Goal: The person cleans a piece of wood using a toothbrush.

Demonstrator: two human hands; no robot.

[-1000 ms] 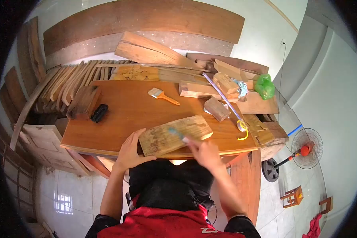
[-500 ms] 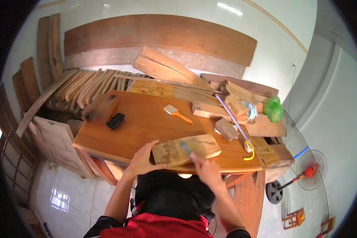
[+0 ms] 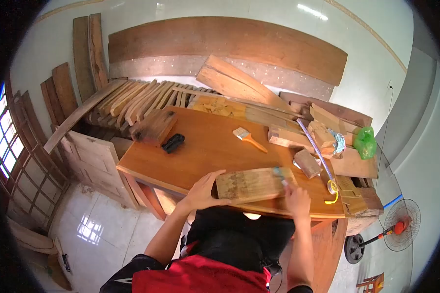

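A wooden block, with dark stains on its left part, lies near the front edge of the brown table. My left hand grips its left end, thumb along the near side and fingers at the far side. In my right hand is a small brush-like tool with a blue-green head. Motion blurs this tool, and its head is at the block's right end; whether it touches the wood is hard to make out. Behind the block lies a paintbrush with an orange handle.
On the table are a black object, a dark wood block, a smaller block and a tape measure. Planks and a green plastic bag are at the right. A fan stands on the floor.
My right hand has moved the tool from the middle of the block to its right end. My left hand keeps its hold. The whole view has shifted, showing more of the left side.
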